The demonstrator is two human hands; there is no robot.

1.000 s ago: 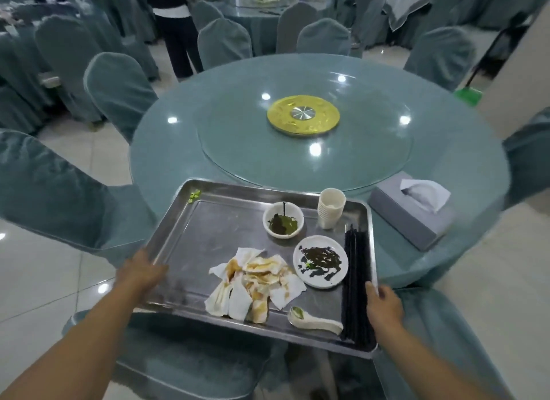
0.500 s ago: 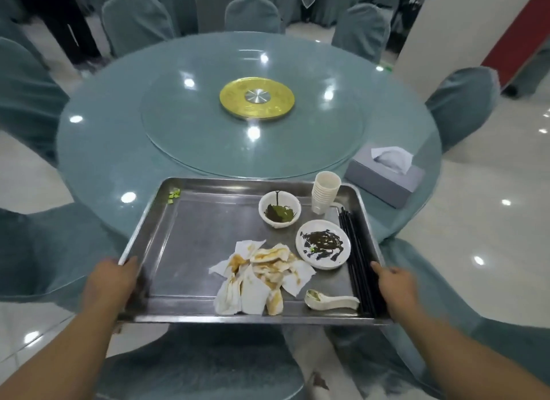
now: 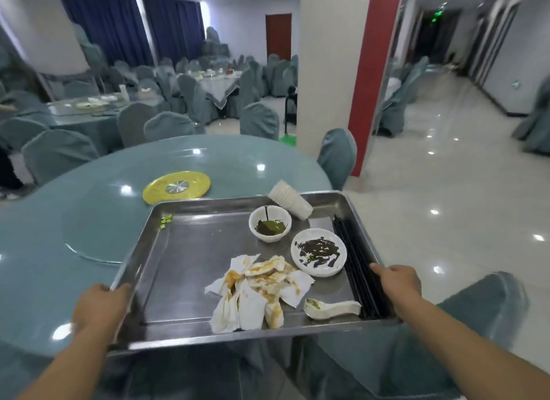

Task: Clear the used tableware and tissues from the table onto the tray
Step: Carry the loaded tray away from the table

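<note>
Tray [image 3: 190, 268] of used tableware, left hand [image 3: 99, 306] and right hand [image 3: 397, 285] gripping opposite rims

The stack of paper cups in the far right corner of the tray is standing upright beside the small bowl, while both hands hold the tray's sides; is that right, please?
Not quite: the stack of paper cups is tipped over, leaning on the rim of the tray, as the head view shows. The rest holds: it is in the far right corner by the small bowl, and the left hand and right hand hold the tray's sides.
</note>
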